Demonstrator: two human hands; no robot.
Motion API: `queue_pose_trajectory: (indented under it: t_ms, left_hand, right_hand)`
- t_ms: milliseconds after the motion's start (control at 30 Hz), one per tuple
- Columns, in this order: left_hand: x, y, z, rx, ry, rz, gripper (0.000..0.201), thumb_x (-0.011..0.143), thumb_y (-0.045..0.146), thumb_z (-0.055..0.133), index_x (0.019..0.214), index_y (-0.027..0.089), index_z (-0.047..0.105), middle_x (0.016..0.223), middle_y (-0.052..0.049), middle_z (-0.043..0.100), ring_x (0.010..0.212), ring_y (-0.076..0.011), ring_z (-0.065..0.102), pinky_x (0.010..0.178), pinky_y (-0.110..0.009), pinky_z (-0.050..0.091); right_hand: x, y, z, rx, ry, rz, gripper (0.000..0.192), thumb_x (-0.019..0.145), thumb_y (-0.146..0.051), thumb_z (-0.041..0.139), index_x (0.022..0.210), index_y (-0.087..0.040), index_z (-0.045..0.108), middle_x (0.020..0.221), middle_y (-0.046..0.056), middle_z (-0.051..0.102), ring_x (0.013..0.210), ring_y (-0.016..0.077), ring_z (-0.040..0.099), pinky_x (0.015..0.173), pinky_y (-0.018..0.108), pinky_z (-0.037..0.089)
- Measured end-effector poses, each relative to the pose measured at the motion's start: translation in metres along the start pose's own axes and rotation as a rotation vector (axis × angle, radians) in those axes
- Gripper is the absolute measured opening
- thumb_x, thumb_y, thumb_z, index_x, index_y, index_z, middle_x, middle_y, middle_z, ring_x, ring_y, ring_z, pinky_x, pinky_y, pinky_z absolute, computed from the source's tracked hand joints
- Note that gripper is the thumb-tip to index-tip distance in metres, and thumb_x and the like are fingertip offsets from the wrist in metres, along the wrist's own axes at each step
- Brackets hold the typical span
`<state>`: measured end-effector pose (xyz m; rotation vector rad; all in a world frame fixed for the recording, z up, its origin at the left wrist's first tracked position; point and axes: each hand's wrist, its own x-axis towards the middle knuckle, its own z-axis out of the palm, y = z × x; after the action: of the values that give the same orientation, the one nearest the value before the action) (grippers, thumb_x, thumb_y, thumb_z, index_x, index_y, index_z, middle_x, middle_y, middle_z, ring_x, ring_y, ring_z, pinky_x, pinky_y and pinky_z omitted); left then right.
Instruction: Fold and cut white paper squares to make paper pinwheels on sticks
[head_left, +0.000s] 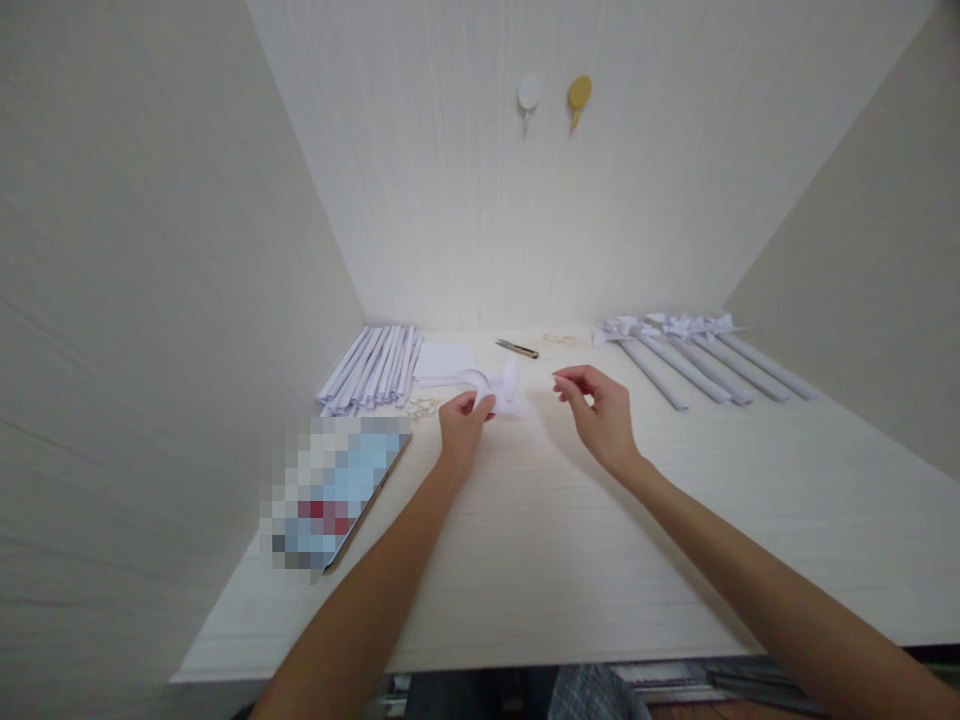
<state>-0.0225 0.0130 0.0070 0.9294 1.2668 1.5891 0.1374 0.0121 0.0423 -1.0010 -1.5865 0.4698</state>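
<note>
My left hand (463,425) pinches a white paper pinwheel head (508,385) between thumb and fingers, its curled blades standing up above the table. To the right of it, my right hand (600,410) is raised with thumb and forefinger pressed together. Whatever sits in that pinch, if anything, is too small to name. The two hands are apart, and the right one does not touch the paper. Just left of my left hand lies a small pile of light-coloured bits (424,407), and behind it a stack of white paper sheets (445,360).
A bundle of rolled paper sticks (371,368) lies at the back left, with a blurred-out phone-like device (349,490) in front. A utility knife (517,349) rests near the back wall. Several finished paper pinwheels (690,360) on sticks lie at right. Two round hooks (580,92) are on the wall.
</note>
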Motion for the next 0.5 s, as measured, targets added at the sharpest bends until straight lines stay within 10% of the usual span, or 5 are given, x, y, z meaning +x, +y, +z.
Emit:
queue_pose_trajectory:
  t_ms: [200,500]
  left_hand:
    - [-0.002,-0.004,0.002,0.177,-0.066,0.121,0.013,0.058,0.027,0.063,0.054,0.014,0.062,0.05,0.004,0.055,0.051,-0.0077,0.047,0.053,-0.021,0.041]
    - [-0.001,-0.007,0.001,0.223,-0.079,0.117,0.014,0.056,0.028,0.063,0.052,0.014,0.061,0.049,0.004,0.055,0.049,-0.008,0.046,0.05,-0.021,0.038]
  right_hand:
    - [-0.026,0.009,0.021,-0.185,-0.072,-0.187,0.017,0.084,-0.025,0.044,0.072,-0.021,0.055,0.071,0.004,0.059,0.065,0.0158,0.052,0.061,0.03,0.039]
    - [-0.023,0.029,0.023,0.186,0.244,0.227,0.015,0.081,-0.028,0.046,0.069,-0.019,0.048,0.052,-0.006,0.041,0.047,0.0098,0.04,0.047,0.023,0.031]
